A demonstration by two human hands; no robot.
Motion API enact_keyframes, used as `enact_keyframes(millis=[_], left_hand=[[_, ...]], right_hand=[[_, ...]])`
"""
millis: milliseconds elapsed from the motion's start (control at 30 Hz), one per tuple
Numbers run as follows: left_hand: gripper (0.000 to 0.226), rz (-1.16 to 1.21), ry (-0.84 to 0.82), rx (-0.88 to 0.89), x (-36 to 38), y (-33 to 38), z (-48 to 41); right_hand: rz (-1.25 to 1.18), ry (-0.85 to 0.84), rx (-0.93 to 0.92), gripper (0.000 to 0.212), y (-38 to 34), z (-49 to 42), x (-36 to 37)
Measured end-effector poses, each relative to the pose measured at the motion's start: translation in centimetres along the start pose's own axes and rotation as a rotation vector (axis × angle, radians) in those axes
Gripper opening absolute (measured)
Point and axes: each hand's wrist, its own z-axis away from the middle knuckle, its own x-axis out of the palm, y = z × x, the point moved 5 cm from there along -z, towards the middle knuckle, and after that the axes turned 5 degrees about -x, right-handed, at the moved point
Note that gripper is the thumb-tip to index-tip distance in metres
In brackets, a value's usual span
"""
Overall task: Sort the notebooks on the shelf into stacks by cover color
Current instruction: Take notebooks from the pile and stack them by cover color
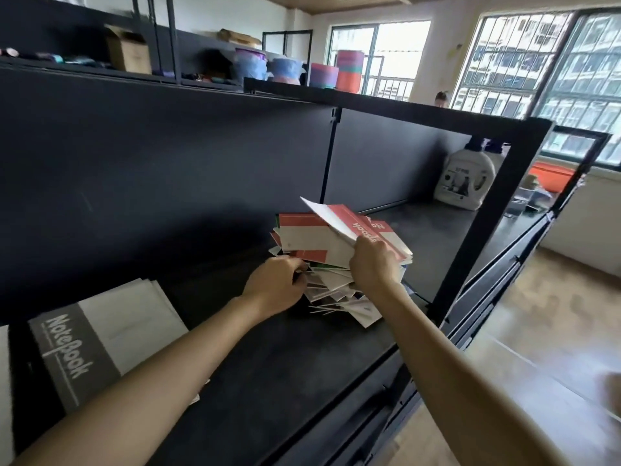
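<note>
Two hands work through a jumbled heap of notebooks on a black shelf [268, 381].

Near left in the shelf's bay lies a grey-covered stack [100, 344], its top cover reading "NoteBook". Farther in, the left hand [275, 287] has its grip curled into the left edge of the mixed pile [336, 287], pinching covers. The right hand [371, 267] has its grip closed round a red-covered notebook [349, 223] tilted up off the pile's top. A white detergent bottle [465, 178] stands at the bay's far right end. On a higher shelf beyond, a cardboard box [129, 52] stands open, contents hidden, beside nested coloured tubs [322, 74].
</note>
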Motion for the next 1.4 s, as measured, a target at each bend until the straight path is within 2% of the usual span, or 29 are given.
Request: enact_keyframes(millis=[100, 233, 300, 367, 433, 500, 533, 600, 667, 733, 800, 900, 1000, 1300, 1400], left_hand=[[0.022, 0.435, -0.027, -0.209, -0.3, -0.4, -0.3], [0.047, 1.332, -0.044, -0.627, -0.7, -1.0, 0.5], [0.064, 1.731, -0.109, -0.707, -1.4, -1.4, 1.3], [0.068, 1.969, -0.159, -0.647, -2.5, -1.9, 2.3], [0.067, 1.977, -0.129, -0.587, -3.5, -2.7, 3.8], [0.072, 1.910, -0.095, -0.614, -3.9, -3.1, 5.8], [0.068, 1.836, -0.097, -0.640, -4.0, -3.0, 6.8], [0.042, 1.664, -0.044, -0.708, -4.3, -2.8, 8.7], [0.024, 1.629, 0.054, -0.733, -4.4, -2.8, 9.9], [0.027, 1.704, 0.190, -0.727, -4.3, -3.4, 11.0], [0.031, 1.759, 0.332, -0.718, -4.2, -3.9, 12.2], [0.037, 1.701, 0.477, -0.686, -4.9, -3.7, 14.1], [0.044, 1.624, 0.606, -0.652, -6.6, -4.0, 16.5], [0.048, 1.419, 0.768, -0.613, -14.1, -8.4, 26.4], [0.052, 1.309, 0.787, -0.604, -16.9, -10.5, 30.5]], right_hand=[[-0.219, 0.176, -0.044, 0.025, 0.3, 0.6, -0.3], [-0.550, 0.304, -0.206, 0.021, 1.0, 1.9, -0.3], [-0.709, 0.315, -0.271, 0.023, 1.6, 2.7, 0.0], [-0.753, 0.378, -0.385, 0.028, 2.0, 3.9, -0.3], [-0.716, 0.403, -0.536, 0.036, 1.9, 5.3, -0.7], [-0.683, 0.403, -0.659, 0.032, 1.7, 6.5, -0.9], [-0.650, 0.424, -0.701, 0.029, 1.6, 7.1, -0.9], [-0.570, 0.464, -0.683, 0.027, 1.7, 7.7, -0.6], [-0.476, 0.490, -0.579, 0.029, 1.5, 8.4, -0.3], [-0.368, 0.459, -0.502, 0.028, 0.4, 9.4, 0.1], [-0.356, 0.317, -0.505, 0.040, -2.0, 10.5, 0.7], [-0.434, 0.100, -0.677, 0.047, -6.7, 13.2, 1.3], [-0.564, 0.018, -0.795, 0.042, -11.3, 16.1, 1.1], [-0.663, -0.002, -0.847, 0.040, -21.6, 21.3, 1.0], [-0.720, -0.078, -0.847, 0.040, -25.6, 24.1, 0.6]])
